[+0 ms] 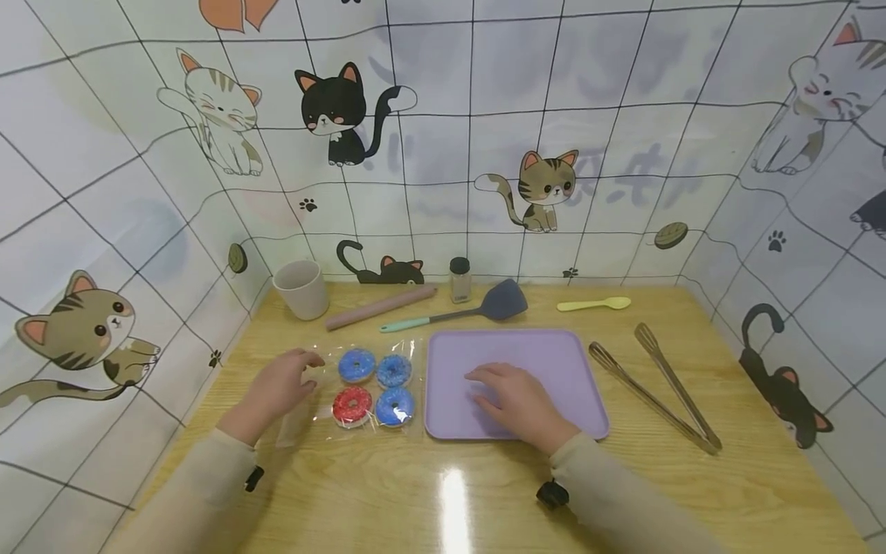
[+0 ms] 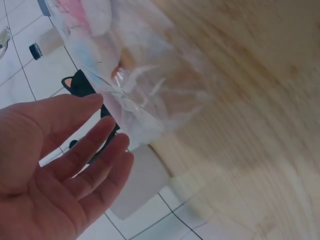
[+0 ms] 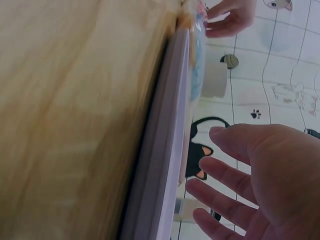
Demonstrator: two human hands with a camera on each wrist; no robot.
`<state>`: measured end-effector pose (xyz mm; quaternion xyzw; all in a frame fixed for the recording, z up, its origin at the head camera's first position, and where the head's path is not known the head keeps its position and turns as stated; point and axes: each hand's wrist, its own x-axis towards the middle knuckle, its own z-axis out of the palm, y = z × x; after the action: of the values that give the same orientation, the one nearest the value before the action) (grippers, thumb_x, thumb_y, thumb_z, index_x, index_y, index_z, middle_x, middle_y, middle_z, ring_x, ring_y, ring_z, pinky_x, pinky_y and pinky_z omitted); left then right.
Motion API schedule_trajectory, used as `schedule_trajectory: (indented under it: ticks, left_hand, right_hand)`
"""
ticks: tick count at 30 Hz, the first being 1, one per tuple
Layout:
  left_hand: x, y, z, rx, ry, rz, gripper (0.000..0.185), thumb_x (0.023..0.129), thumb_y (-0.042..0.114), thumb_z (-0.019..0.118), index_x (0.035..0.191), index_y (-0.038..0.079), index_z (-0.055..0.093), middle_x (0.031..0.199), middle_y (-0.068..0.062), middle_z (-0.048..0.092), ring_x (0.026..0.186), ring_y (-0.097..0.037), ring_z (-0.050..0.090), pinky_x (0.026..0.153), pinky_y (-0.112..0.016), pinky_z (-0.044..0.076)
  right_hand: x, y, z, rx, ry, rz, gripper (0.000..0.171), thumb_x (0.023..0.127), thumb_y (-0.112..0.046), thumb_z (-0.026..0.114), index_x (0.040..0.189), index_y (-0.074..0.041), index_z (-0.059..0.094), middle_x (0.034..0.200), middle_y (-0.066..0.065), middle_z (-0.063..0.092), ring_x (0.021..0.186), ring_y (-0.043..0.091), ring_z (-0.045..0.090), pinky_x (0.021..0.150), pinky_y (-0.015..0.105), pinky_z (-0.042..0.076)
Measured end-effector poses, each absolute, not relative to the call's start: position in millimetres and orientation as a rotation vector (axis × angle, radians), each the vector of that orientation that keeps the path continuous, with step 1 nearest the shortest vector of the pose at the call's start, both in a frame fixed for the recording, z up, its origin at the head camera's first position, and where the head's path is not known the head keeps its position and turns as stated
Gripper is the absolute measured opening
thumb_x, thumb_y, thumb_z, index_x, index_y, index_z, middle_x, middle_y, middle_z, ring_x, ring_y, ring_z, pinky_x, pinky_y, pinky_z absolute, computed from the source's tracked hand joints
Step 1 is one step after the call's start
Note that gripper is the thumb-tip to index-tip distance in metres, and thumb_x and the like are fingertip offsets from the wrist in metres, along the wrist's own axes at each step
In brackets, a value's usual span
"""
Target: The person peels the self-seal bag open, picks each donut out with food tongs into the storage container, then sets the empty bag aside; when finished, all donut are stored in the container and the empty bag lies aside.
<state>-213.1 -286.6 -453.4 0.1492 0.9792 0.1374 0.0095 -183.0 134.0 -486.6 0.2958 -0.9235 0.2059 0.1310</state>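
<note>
My left hand (image 1: 280,388) is over the left end of a clear plastic bag (image 1: 318,419); its fingers are parted and slightly bent, with nothing between them. Inside the bag lie blue-topped donuts (image 1: 394,406) and one red-topped donut (image 1: 351,406). The left wrist view shows the loose fingers beside the crinkled bag (image 2: 150,95); whether they touch it, I cannot tell. Above a flat lilac tray (image 1: 443,419) hovers my right hand (image 1: 519,400), its fingers spread and relaxed. In the right wrist view that hand (image 3: 250,185) holds nothing and appears apart from the tray's rim (image 3: 165,150).
Along the back stand a pale cup (image 1: 301,289) and a spice jar (image 1: 460,281). A rolling pin (image 1: 381,307), a spatula (image 1: 501,302) and a yellow spoon (image 1: 594,305) lie there too. Metal tongs (image 1: 664,392) rest right of the tray. Cat-printed walls (image 1: 429,154) enclose the wooden table (image 1: 360,492).
</note>
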Motion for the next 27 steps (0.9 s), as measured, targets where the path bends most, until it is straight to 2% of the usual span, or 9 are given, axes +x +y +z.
schedule_trajectory:
  ticks: [5, 8, 13, 17, 22, 27]
  left_hand:
    - [-216, -303, -453, 0.529, 2.938, 0.595, 0.025, 0.088, -0.002, 0.072, 0.113, -0.002, 0.073, 0.113, -0.019, 0.073, 0.103, -0.039, 0.067, 0.090, -0.055, 0.056]
    - [-219, -312, -455, 0.575, 2.875, 0.645, 0.023, 0.087, -0.001, 0.073, 0.109, 0.001, 0.074, 0.109, -0.014, 0.074, 0.102, -0.033, 0.066, 0.089, -0.052, 0.056]
    - [-222, -320, -457, 0.627, 2.814, 0.668, 0.027, 0.081, 0.003, 0.081, 0.107, 0.004, 0.076, 0.104, -0.007, 0.074, 0.100, -0.028, 0.066, 0.088, -0.048, 0.056]
    - [-222, -323, -457, 0.650, 2.781, 0.671, 0.028, 0.077, 0.005, 0.087, 0.103, 0.006, 0.076, 0.100, -0.005, 0.074, 0.095, -0.025, 0.066, 0.083, -0.042, 0.057]
    - [-223, -325, -460, 0.660, 2.736, 0.663, 0.028, 0.078, 0.010, 0.089, 0.102, 0.009, 0.076, 0.102, -0.004, 0.074, 0.096, -0.023, 0.065, 0.081, -0.038, 0.055]
    - [-226, -326, -465, 0.703, 2.740, 0.650, 0.030, 0.074, 0.016, 0.093, 0.101, 0.011, 0.078, 0.104, -0.003, 0.073, 0.098, -0.023, 0.066, 0.084, -0.040, 0.056]
  right_hand:
    - [-184, 112, -490, 0.938, -2.675, 0.644, 0.034, 0.093, -0.028, 0.078, 0.125, -0.019, 0.073, 0.127, 0.002, 0.073, 0.118, 0.023, 0.069, 0.100, 0.046, 0.055]
    - [-184, 101, -490, 0.983, -2.687, 0.642, 0.032, 0.093, -0.030, 0.078, 0.123, -0.020, 0.074, 0.127, 0.000, 0.072, 0.119, 0.022, 0.068, 0.101, 0.044, 0.054]
    - [-184, 85, -488, 1.059, -2.689, 0.658, 0.030, 0.094, -0.029, 0.077, 0.122, -0.017, 0.075, 0.125, -0.001, 0.073, 0.118, 0.021, 0.068, 0.101, 0.042, 0.055]
    - [-183, 73, -487, 1.135, -2.692, 0.670, 0.031, 0.094, -0.027, 0.075, 0.123, -0.018, 0.074, 0.125, -0.003, 0.071, 0.118, 0.018, 0.066, 0.101, 0.038, 0.055]
    - [-182, 61, -489, 1.224, -2.642, 0.657, 0.031, 0.090, -0.024, 0.078, 0.121, -0.020, 0.075, 0.122, -0.005, 0.069, 0.114, 0.015, 0.066, 0.100, 0.033, 0.054]
    - [-181, 49, -491, 1.244, -2.632, 0.665, 0.028, 0.089, -0.032, 0.081, 0.114, -0.021, 0.076, 0.114, -0.007, 0.068, 0.106, 0.011, 0.065, 0.094, 0.029, 0.055]
